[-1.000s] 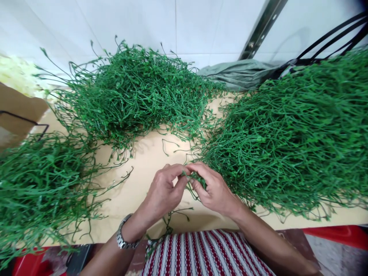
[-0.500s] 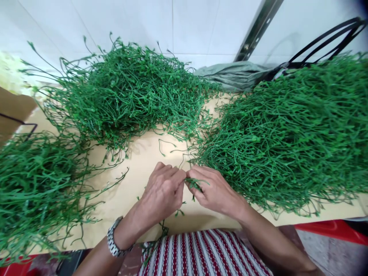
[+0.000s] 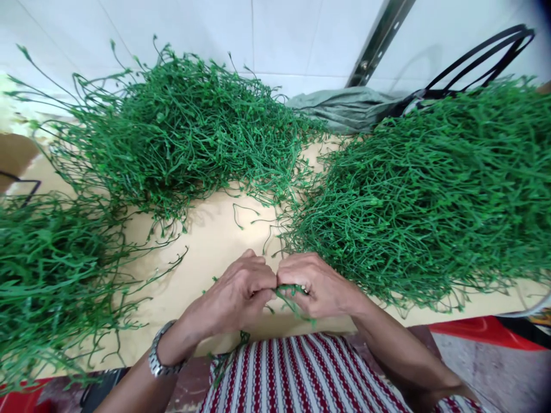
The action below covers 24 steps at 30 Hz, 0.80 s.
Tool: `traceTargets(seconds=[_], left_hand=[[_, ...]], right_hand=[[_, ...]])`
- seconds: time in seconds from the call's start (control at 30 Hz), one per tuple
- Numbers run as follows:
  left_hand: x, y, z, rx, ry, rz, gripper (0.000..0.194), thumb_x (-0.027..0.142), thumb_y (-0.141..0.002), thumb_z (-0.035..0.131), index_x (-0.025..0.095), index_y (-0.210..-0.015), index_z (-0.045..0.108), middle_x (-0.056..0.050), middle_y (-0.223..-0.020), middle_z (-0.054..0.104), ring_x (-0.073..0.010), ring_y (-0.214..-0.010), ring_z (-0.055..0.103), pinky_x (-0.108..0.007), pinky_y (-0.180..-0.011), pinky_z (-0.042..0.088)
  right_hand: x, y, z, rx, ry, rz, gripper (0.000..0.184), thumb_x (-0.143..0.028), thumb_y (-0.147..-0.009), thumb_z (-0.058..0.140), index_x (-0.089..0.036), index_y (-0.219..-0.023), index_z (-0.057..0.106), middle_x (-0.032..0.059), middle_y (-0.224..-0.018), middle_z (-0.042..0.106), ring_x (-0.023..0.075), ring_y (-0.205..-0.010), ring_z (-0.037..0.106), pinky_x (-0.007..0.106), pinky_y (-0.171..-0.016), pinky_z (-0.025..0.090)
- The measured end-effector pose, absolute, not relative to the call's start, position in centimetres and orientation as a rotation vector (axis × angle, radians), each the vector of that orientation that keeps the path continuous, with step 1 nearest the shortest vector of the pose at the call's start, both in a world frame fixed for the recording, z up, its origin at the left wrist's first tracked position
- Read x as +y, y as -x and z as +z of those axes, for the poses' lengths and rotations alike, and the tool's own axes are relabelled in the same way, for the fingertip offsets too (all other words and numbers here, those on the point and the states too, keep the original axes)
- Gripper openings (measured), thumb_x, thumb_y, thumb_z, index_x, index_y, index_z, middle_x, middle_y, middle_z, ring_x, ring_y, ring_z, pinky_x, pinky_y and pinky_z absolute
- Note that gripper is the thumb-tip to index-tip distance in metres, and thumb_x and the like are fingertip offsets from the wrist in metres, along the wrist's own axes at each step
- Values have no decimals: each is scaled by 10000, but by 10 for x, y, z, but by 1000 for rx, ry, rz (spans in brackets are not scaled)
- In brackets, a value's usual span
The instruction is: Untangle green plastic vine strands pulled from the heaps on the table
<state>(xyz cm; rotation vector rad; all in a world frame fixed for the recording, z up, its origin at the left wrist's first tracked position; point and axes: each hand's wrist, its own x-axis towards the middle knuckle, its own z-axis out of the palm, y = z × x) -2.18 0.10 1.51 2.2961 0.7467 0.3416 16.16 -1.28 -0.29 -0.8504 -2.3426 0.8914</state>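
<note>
My left hand (image 3: 239, 292) and my right hand (image 3: 318, 284) meet near the front of the table, fingers pinched together. Between them runs a small bunch of thin green stems (image 3: 294, 288), gripped by both hands; its ends poke out of my right hand, and the rest is hidden by my fingers. Just beyond lie a few loose stems (image 3: 245, 215) with small knobbed tips. A big heap of the same stems (image 3: 422, 206) is right of my right hand.
Another stem heap (image 3: 185, 132) stands against the tiled wall (image 3: 284, 34), and a third (image 3: 51, 281) covers the left end of the table (image 3: 206, 229). At the back are a grey-green cloth (image 3: 344, 109) and black strap handles (image 3: 482, 54). Something red (image 3: 482, 331) shows below the front edge.
Both hands have come slightly lower and nearer to me, still pinching the stems. More stem now shows at my right thumb. The whole view has shifted a little.
</note>
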Motion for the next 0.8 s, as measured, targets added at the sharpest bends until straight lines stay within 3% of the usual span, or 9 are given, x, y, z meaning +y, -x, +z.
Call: traceTargets(seconds=[0.27, 0.57, 0.8], left_hand=[[10, 24, 24, 449, -1828, 311, 213, 93, -693, 441, 193, -517, 509, -7, -514, 526, -145, -573, 478, -297, -730, 394], [16, 23, 12, 497, -1481, 319, 149, 138, -649, 535, 169, -540, 632, -15, -512, 516, -137, -543, 441, -284, -599, 389], [17, 24, 9, 493, -1405, 318, 121, 146, -649, 588, 175, -591, 690, -36, -575, 585, -148, -598, 475, -278, -597, 402]], right_hand=[[-7, -161, -1, -2079, 491, 1505, 186, -240, -814, 491, -154, -661, 549, -8, -610, 519, 95, -575, 482, 215, -568, 365], [-3, -166, -10, -1915, 592, 1729, 276, -368, -795, 554, -135, -654, 599, -24, -555, 492, 83, -516, 424, 204, -502, 323], [-5, -166, -14, -1807, 621, 1800, 316, -429, -778, 570, -145, -646, 613, -28, -524, 482, 85, -485, 405, 214, -478, 310]])
